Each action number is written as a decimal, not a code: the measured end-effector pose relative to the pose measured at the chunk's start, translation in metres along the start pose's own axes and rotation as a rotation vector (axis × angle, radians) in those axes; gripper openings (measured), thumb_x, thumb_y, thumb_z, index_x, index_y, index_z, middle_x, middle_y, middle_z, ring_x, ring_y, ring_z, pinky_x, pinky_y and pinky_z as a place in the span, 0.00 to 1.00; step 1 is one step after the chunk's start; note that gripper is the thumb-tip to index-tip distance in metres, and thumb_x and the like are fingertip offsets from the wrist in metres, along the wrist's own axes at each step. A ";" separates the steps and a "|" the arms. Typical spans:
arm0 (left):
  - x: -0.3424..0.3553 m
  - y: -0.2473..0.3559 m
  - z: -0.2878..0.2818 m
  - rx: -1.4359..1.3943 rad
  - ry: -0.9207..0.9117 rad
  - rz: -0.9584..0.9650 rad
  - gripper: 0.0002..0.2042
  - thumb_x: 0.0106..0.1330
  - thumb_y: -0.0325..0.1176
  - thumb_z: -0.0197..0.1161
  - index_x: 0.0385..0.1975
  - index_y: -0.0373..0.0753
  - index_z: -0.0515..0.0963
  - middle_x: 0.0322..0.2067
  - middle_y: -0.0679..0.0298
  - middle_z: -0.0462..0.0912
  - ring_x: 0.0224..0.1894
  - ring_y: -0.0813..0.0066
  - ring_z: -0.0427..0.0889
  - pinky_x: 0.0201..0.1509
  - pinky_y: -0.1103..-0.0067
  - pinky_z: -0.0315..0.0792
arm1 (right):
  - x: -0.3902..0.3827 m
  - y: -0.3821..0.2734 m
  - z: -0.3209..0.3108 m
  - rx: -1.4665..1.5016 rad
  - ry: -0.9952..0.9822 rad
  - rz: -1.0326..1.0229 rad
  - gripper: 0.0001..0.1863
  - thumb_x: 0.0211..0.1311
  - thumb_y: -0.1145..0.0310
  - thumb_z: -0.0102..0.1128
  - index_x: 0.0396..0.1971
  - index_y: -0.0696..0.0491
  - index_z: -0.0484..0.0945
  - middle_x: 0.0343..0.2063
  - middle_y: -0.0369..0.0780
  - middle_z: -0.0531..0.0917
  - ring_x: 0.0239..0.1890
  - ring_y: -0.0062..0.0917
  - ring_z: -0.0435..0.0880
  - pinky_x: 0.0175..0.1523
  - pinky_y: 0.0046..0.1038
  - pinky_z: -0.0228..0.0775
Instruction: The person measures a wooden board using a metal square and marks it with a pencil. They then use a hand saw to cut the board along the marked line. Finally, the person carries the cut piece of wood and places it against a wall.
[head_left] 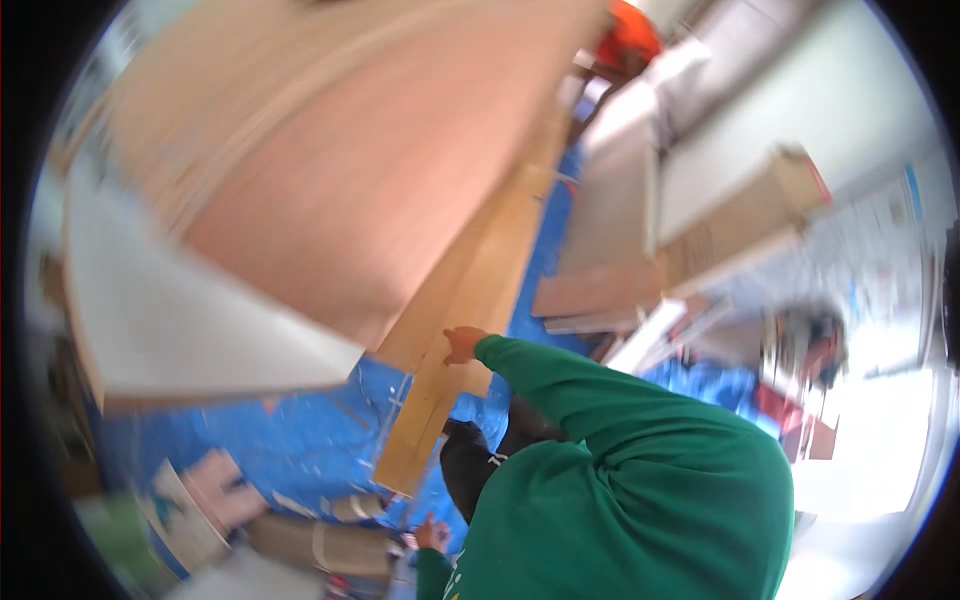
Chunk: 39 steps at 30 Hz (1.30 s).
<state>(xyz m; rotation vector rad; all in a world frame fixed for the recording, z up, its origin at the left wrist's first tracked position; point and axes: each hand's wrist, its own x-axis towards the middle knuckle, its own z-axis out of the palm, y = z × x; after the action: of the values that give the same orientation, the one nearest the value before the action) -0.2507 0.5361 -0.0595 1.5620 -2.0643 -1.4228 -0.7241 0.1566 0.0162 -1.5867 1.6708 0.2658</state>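
Observation:
My right arm, in a green sleeve, reaches across to a long yellowish wooden plank (415,430). My right hand (463,345) lies on the plank's upper face, thumb and a finger apart, not wrapped round it. Low in the picture is my left hand (433,533), away from the plank, its fingers loosely apart and nothing visible in them. Beyond the plank a large reddish-brown wood panel (340,210) fills the upper left, smeared by motion. A white-faced panel (200,310) adjoins it on the left.
Blue sheeting (320,430) covers the floor. A person in orange (628,40) is at the far end of the boards. On the right lie a long cardboard box (745,220) and several loose boards. A brown roll or carton (320,545) lies at the lower left.

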 end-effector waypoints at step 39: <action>0.230 0.339 0.091 0.513 -0.687 -0.136 0.18 0.75 0.40 0.63 0.60 0.40 0.80 0.40 0.55 0.88 0.40 0.62 0.87 0.44 0.66 0.80 | -0.655 0.583 0.357 0.926 1.128 1.085 0.32 0.69 0.38 0.63 0.46 0.56 0.89 0.47 0.57 0.89 0.52 0.53 0.88 0.57 0.48 0.78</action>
<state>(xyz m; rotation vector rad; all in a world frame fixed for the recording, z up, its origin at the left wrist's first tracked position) -0.6248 0.3940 0.0668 1.5339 -2.9609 -1.7581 -1.1835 0.9845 0.0020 0.1011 2.7353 -0.9308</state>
